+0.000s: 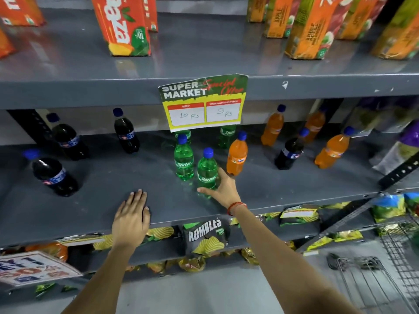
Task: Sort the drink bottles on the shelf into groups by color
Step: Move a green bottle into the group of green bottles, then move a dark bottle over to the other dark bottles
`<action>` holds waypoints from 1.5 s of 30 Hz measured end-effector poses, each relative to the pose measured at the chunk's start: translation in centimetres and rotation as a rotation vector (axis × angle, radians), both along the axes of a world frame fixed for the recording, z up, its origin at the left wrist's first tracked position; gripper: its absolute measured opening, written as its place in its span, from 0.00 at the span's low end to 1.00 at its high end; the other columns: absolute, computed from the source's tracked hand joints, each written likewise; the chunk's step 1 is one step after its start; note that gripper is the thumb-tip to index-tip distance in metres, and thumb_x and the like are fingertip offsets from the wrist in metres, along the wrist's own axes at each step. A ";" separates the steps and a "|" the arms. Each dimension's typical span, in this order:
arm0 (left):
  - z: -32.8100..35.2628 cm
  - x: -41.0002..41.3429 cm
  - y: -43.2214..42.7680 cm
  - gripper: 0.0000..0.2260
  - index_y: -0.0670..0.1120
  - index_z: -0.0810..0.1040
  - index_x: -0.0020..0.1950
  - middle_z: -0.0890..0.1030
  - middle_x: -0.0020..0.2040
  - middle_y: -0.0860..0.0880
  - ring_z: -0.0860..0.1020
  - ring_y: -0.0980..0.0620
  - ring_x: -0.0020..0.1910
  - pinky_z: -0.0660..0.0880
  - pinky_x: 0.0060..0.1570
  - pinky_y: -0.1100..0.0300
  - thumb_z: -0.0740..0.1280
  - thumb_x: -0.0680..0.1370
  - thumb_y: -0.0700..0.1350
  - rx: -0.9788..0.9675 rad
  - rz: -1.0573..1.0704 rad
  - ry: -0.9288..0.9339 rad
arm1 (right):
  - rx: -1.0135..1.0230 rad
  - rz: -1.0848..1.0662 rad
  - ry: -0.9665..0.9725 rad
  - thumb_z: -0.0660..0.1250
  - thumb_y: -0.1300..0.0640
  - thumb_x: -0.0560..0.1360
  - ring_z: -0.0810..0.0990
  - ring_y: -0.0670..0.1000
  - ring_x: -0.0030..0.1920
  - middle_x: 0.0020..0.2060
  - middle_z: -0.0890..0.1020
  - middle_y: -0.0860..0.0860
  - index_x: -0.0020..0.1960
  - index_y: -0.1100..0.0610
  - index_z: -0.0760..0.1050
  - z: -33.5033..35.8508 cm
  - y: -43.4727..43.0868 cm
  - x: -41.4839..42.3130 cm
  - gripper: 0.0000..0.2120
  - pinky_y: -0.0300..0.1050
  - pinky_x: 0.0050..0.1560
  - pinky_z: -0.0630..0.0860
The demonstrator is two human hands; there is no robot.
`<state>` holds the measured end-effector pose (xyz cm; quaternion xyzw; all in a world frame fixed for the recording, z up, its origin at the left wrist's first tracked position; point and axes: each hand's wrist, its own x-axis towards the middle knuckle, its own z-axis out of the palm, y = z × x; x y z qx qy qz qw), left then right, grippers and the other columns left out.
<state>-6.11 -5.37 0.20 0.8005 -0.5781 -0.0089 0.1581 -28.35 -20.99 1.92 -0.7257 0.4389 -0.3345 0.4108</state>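
Note:
On the grey middle shelf (158, 200) stand small blue-capped drink bottles. My right hand (223, 188) wraps the base of a green bottle (206, 169) at the front centre. Just behind it is a second green bottle (183, 158), with two more green ones (226, 137) half hidden by a price sign. An orange bottle (237, 155) stands right of my hand, and three orange bottles (330, 149) are further right. Three dark cola bottles (53, 174) stand at the left, and one dark cola bottle (289, 150) sits among the orange ones. My left hand (131, 217) rests flat on the shelf's front edge.
A yellow and green price sign (203, 103) hangs from the upper shelf, which carries juice cartons (123, 26). Snack bags (206, 234) fill the shelf below. A wire shopping cart (385, 268) stands at the lower right. Bagged goods (399, 150) lie at the shelf's right end.

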 end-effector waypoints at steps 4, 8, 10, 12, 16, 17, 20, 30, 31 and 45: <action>0.1 0.0 0.1 0.25 0.35 0.73 0.64 0.74 0.65 0.37 0.71 0.38 0.65 0.68 0.63 0.42 0.48 0.77 0.48 -0.002 -0.001 -0.012 | -0.002 -0.186 -0.133 0.78 0.44 0.62 0.77 0.43 0.52 0.52 0.80 0.47 0.59 0.51 0.73 -1.0 0.7 -3.3 0.29 0.29 0.53 0.72; 0.1 -0.1 0.0 0.25 0.35 0.73 0.63 0.74 0.65 0.37 0.71 0.38 0.65 0.68 0.62 0.42 0.48 0.77 0.48 0.010 -0.005 -0.026 | -0.085 -0.638 -0.195 0.71 0.56 0.71 0.78 0.59 0.54 0.52 0.79 0.59 0.55 0.57 0.74 -0.6 -1.8 -9.1 0.14 0.54 0.55 0.75; 0.1 -0.2 0.0 0.25 0.35 0.73 0.64 0.73 0.65 0.38 0.71 0.39 0.65 0.67 0.63 0.43 0.48 0.77 0.48 0.013 0.005 -0.017 | -0.074 -0.839 -0.149 0.71 0.59 0.71 0.74 0.62 0.57 0.55 0.75 0.62 0.58 0.62 0.71 0.1 -4.3 -11.7 0.19 0.58 0.60 0.72; 0.1 -0.3 0.0 0.26 0.35 0.72 0.65 0.73 0.66 0.38 0.70 0.39 0.66 0.66 0.64 0.43 0.48 0.77 0.49 0.019 0.007 -0.015 | 0.002 -0.882 -0.103 0.74 0.58 0.68 0.69 0.64 0.63 0.61 0.70 0.64 0.65 0.63 0.66 1.3 -6.8 -13.4 0.31 0.57 0.66 0.66; 0.1 -0.4 0.0 0.26 0.36 0.72 0.65 0.73 0.66 0.39 0.70 0.40 0.67 0.65 0.64 0.44 0.48 0.77 0.50 0.034 0.014 -0.005 | 0.078 -0.747 -0.081 0.77 0.61 0.64 0.68 0.61 0.67 0.67 0.69 0.61 0.70 0.61 0.60 2.6 -10.5 -14.8 0.40 0.56 0.69 0.65; 0.1 -0.4 0.1 0.26 0.37 0.72 0.65 0.73 0.66 0.39 0.69 0.40 0.67 0.65 0.65 0.44 0.47 0.77 0.50 0.036 0.016 -0.006 | 0.101 -0.736 -0.101 0.77 0.61 0.64 0.69 0.60 0.67 0.67 0.70 0.59 0.70 0.60 0.61 2.7 -11.0 -14.9 0.39 0.56 0.69 0.66; 0.0 -0.2 0.1 0.26 0.37 0.72 0.66 0.73 0.67 0.39 0.69 0.41 0.67 0.65 0.65 0.44 0.47 0.77 0.50 0.034 0.019 -0.009 | 0.153 -0.797 -0.156 0.75 0.64 0.66 0.72 0.60 0.64 0.64 0.74 0.59 0.66 0.59 0.65 2.4 -11.6 -15.0 0.33 0.54 0.67 0.68; 0.1 -0.4 0.1 0.26 0.35 0.72 0.65 0.73 0.66 0.37 0.70 0.39 0.66 0.66 0.65 0.42 0.47 0.77 0.49 0.011 -0.003 -0.028 | -0.094 -0.746 -0.174 0.79 0.58 0.60 0.79 0.51 0.45 0.47 0.81 0.53 0.55 0.54 0.73 0.8 -3.4 -13.9 0.27 0.43 0.50 0.75; 0.0 -0.4 0.1 0.26 0.35 0.72 0.65 0.72 0.66 0.37 0.69 0.39 0.66 0.65 0.65 0.43 0.47 0.77 0.49 0.013 -0.005 -0.029 | -0.107 -0.726 -0.168 0.79 0.57 0.59 0.79 0.51 0.44 0.45 0.80 0.51 0.54 0.53 0.73 0.6 -2.1 -13.5 0.26 0.44 0.49 0.76; 0.2 1.3 1.0 0.28 0.35 0.69 0.67 0.70 0.68 0.37 0.67 0.40 0.68 0.63 0.67 0.45 0.45 0.77 0.52 0.057 -0.070 0.000 | -0.147 -0.229 -0.215 0.80 0.53 0.59 0.76 0.38 0.43 0.41 0.78 0.44 0.49 0.52 0.71 2.1 9.8 -0.3 0.24 0.26 0.43 0.70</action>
